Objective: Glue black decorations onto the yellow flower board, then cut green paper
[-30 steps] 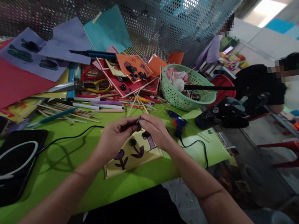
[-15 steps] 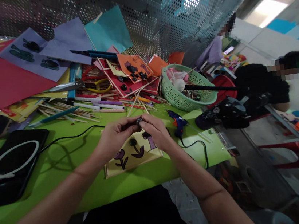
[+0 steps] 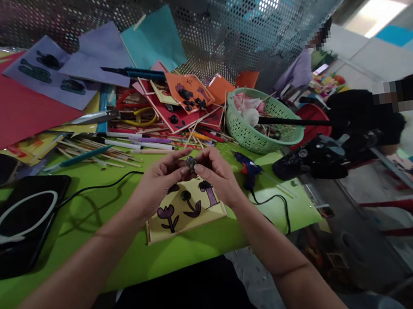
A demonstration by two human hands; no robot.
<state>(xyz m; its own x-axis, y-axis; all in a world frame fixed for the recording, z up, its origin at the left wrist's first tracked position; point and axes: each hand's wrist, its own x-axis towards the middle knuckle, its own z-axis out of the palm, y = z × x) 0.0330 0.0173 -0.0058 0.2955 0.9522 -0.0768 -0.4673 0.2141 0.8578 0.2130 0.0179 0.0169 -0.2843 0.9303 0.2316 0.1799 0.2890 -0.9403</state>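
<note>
A small dark pebble-like piece (image 3: 191,163) is pinched between my two hands above the table. My left hand (image 3: 162,178) has its thumb and fingers closed on the piece's left side, and my right hand (image 3: 214,173) grips it from the right. Below them lies a yellow card (image 3: 181,223) with thin wooden strips along its edges. Purple flowers are drawn on it, and dark round pieces sit on some of the drawings. Part of the card's upper area is hidden by my hands. A blue glue gun (image 3: 246,167) rests just right of my right hand.
A green basket (image 3: 265,139) with odds and ends stands behind the glue gun. Sticks, markers (image 3: 153,142) and decorated cards (image 3: 189,93) are heaped at the back. A black tablet-like device (image 3: 36,248) lies left. Cables cross the green table (image 3: 130,266). Two people are at the right.
My fingers have shifted around the dark piece, showing more of it between them. My hands have opened slightly, uncovering more of the card. The camera view has moved a little.
</note>
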